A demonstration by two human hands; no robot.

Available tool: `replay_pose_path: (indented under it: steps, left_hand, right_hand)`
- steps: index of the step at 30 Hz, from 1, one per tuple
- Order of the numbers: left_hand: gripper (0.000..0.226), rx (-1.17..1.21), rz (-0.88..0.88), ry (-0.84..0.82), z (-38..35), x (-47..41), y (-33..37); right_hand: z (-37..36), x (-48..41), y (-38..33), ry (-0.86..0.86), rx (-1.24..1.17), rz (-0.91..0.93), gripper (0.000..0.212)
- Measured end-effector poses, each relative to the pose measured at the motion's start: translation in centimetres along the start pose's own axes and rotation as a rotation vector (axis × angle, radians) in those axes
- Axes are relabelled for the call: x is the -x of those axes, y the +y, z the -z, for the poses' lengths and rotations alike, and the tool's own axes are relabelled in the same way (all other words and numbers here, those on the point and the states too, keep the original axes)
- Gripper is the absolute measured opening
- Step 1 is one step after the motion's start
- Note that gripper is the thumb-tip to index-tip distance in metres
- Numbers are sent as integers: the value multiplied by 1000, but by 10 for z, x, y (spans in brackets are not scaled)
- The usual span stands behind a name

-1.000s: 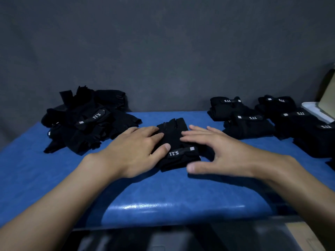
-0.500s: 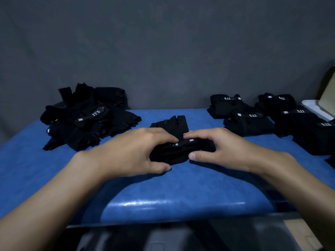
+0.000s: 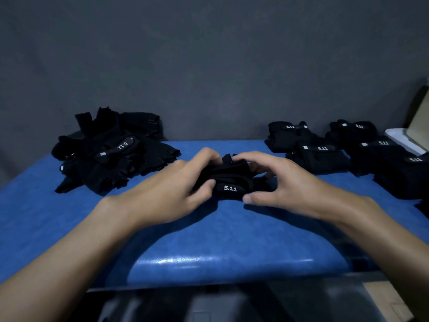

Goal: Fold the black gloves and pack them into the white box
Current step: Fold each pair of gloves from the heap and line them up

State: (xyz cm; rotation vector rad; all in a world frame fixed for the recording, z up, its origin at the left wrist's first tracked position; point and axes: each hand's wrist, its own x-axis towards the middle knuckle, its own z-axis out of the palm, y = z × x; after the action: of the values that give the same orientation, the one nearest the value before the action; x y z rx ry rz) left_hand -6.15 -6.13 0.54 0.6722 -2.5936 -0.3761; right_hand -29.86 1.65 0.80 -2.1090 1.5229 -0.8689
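Gripping the glove bundle (image 3: 228, 180) mid-worktop (image 3: 209, 240): left hand (image 3: 176, 182) and right hand (image 3: 276, 182) curl round its ends, probably to hold the fold. White box (image 3: 404, 139) far right.

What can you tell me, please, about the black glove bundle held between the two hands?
The glove bundle is black, soft fabric by its look, bunched into a compact, partly folded lump. A strap on its near side bears white "5.11" lettering, and fabric ends stick up at its far side. It sits near the middle of the blue table. The left hand grips its left side, and the right hand curls round its right.
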Motion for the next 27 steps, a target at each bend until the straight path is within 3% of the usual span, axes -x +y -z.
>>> replay_pose_path:
  steps: [5,12,16,22,27]
  left_hand:
    - [23,172,51,51,-1,-1,-1]
    - [34,389,72,56,2,-1,4]
    - [33,186,64,146,0,-4,-9]
    - [58,-44,229,-43,-10,-2,-28]
    - [74,-101,237,-69,-11,-4,-25]
  right_hand:
    - [-1,-2,-2,61,-50,8,32]
    - [10,2,-6,-138,-40,-97,41]
    - [9,0,-2,-28,-90,-82,46]
    - [-3,-2,9,17,29,-146,28]
    - [-7,-3,8,22,109,-149,27]
